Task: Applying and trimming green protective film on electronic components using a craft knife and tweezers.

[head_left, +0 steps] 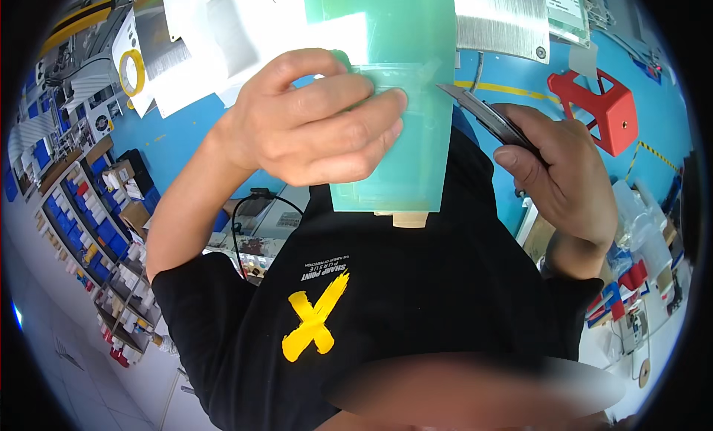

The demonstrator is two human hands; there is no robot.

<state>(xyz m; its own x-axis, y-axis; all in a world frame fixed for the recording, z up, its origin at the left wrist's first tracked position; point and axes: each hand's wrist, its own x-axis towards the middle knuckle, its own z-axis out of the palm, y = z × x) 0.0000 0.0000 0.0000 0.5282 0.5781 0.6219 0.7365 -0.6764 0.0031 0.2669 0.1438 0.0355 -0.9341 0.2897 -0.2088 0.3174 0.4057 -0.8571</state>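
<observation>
A translucent green sheet (416, 156) hangs upright in front of my chest. My left hand (319, 119) has its fingers curled over the sheet's left edge, with the fingertips against its face. Its thumb is mostly hidden. A creased, clear strip (405, 73) that looks like tape or film runs across the sheet beside those fingers. In my right hand (561, 164) is a utility knife (494, 121), its pointed blade tip close to the sheet's right edge. Below the sheet's bottom edge a tan tab (410, 220) sticks out.
Brushed metal panels (501, 23) flank the sheet at the top. A roll of yellow tape (132, 72) hangs at the left. On the right, a red stool-like frame (598, 112) stands on the blue floor (520, 73). Shelves with blue bins (70, 208) line the far left.
</observation>
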